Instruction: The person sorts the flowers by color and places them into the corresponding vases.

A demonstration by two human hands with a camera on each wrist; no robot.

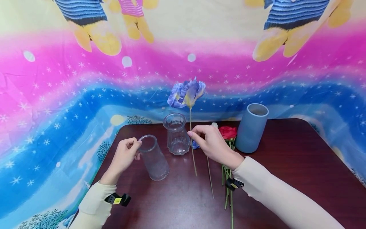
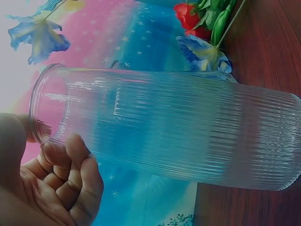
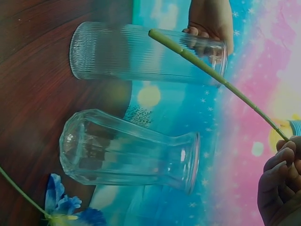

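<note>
My left hand point(image 1: 125, 156) pinches the rim of a tall ribbed glass vase point(image 1: 155, 160) between thumb and fingers; the vase stands on the table. In my right hand point(image 1: 213, 144) the stem of a blue-purple artificial flower point(image 1: 187, 93) is pinched, bloom up. Its lower stem end point(image 3: 164, 41) hangs free in the right wrist view, apart from both glass vases. Between the hands, a bit farther back, stands a waisted clear glass vase point(image 1: 178, 140). Another blue flower point(image 2: 204, 54) lies on the table, partly hidden behind my right hand in the head view.
A blue-grey opaque vase point(image 1: 251, 128) stands at the back right. Beside it lies a red flower point(image 1: 228, 132) among several green stems point(image 1: 231, 203) pointing toward the front. The dark wooden table point(image 1: 297, 178) ends at a printed cloth backdrop point(image 1: 228, 66).
</note>
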